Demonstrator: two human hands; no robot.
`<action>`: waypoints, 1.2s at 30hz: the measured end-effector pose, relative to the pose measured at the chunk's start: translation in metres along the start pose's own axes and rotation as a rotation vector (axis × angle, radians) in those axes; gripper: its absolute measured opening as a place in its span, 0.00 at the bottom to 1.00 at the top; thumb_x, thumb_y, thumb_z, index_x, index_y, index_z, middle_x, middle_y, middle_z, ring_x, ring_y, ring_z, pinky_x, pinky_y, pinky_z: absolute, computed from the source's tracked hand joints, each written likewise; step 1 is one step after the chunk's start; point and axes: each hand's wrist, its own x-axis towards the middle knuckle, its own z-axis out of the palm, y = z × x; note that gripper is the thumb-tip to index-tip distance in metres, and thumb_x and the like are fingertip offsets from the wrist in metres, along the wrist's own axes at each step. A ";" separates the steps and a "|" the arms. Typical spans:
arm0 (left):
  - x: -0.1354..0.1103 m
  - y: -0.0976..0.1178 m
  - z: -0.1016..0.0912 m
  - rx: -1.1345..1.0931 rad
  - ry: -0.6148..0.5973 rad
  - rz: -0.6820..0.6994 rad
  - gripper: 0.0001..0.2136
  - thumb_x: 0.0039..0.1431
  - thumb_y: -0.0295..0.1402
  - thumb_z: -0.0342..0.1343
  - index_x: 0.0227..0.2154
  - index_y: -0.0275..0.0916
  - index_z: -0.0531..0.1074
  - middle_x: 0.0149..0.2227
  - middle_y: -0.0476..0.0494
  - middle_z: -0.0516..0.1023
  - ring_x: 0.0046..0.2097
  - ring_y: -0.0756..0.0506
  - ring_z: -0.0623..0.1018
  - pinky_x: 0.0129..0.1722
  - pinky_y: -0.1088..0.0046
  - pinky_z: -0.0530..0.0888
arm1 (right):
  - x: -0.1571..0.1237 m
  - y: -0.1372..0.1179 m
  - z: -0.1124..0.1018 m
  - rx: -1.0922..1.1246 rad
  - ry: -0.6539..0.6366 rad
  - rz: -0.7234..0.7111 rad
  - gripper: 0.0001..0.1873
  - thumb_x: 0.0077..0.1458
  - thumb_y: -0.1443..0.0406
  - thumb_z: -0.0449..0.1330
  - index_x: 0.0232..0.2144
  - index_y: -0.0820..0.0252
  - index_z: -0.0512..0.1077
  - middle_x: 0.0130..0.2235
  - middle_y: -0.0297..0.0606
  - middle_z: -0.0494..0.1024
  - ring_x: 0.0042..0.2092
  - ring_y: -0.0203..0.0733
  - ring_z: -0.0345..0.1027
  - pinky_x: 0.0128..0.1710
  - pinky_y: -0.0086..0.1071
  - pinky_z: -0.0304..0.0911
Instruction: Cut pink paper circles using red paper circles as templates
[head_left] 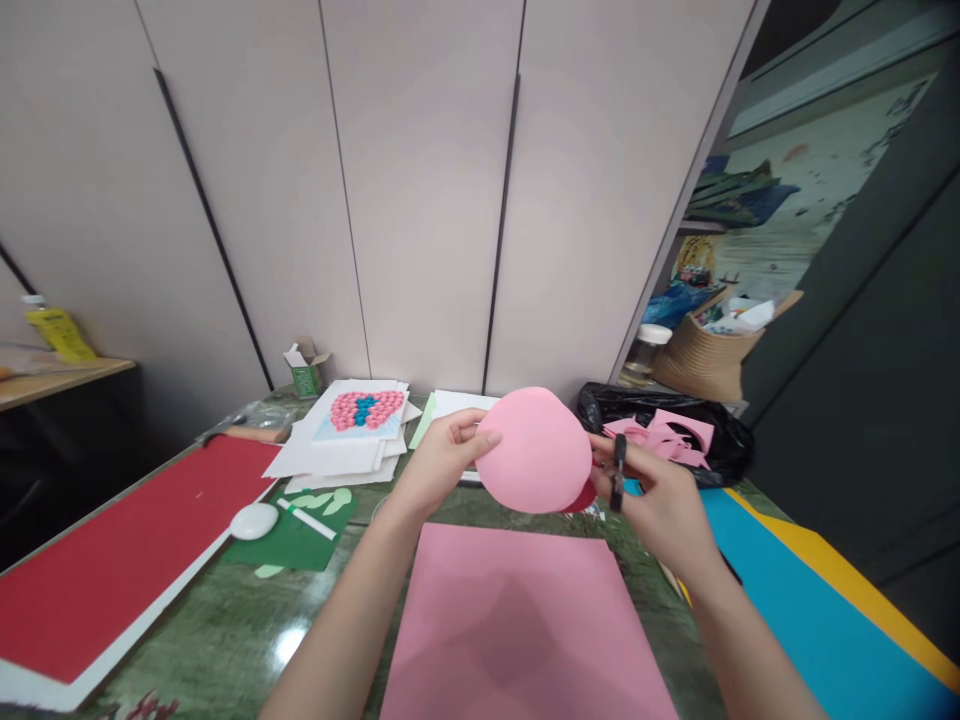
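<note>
A roughly round piece of pink paper (534, 450) is up in the air above the table. My left hand (444, 455) pinches its left edge, thumb on the front. My right hand (651, 495) is at the right edge, its fingers through the black handles of a pair of scissors (618, 472). The paper hides the scissor blades. Below the lower right of the circle a small red part (583, 497) shows; what it belongs to I cannot make out. Beneath both hands lies a large pink sheet (517, 620) on the green table, with a shadow falling on it.
At left are a red sheet (142, 550), a white spoon-like object (253, 521), a marker (306, 519) and green paper (300, 550). A picture with pink dots (367, 410) tops white sheets behind. Pink offcuts fill a black bag (731, 450) at right, near blue sheets (810, 600).
</note>
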 end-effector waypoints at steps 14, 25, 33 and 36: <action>0.002 -0.005 -0.003 -0.065 0.073 0.032 0.15 0.51 0.37 0.55 0.41 0.36 0.69 0.36 0.44 0.75 0.33 0.49 0.72 0.29 0.78 0.66 | -0.001 -0.011 0.003 0.243 0.268 0.180 0.21 0.46 0.61 0.61 0.45 0.58 0.71 0.36 0.39 0.77 0.35 0.42 0.70 0.34 0.33 0.66; 0.001 -0.009 0.006 0.165 0.097 0.090 0.10 0.53 0.38 0.51 0.34 0.37 0.68 0.32 0.47 0.73 0.33 0.49 0.72 0.31 0.76 0.66 | -0.005 -0.012 0.016 0.438 0.081 0.222 0.23 0.45 0.61 0.62 0.45 0.60 0.71 0.38 0.42 0.78 0.38 0.46 0.71 0.33 0.33 0.67; -0.014 -0.002 -0.005 0.117 0.052 0.079 0.13 0.51 0.38 0.54 0.38 0.36 0.70 0.35 0.42 0.76 0.33 0.48 0.74 0.30 0.76 0.68 | -0.019 -0.028 0.019 0.455 0.090 0.250 0.21 0.43 0.64 0.63 0.43 0.62 0.73 0.34 0.40 0.77 0.31 0.39 0.69 0.31 0.31 0.65; -0.015 -0.010 -0.029 0.192 0.150 0.061 0.15 0.49 0.40 0.55 0.37 0.36 0.70 0.35 0.43 0.76 0.34 0.47 0.74 0.30 0.75 0.68 | -0.020 -0.019 0.015 0.461 0.153 0.259 0.21 0.44 0.63 0.63 0.43 0.61 0.72 0.34 0.39 0.76 0.31 0.38 0.68 0.31 0.31 0.65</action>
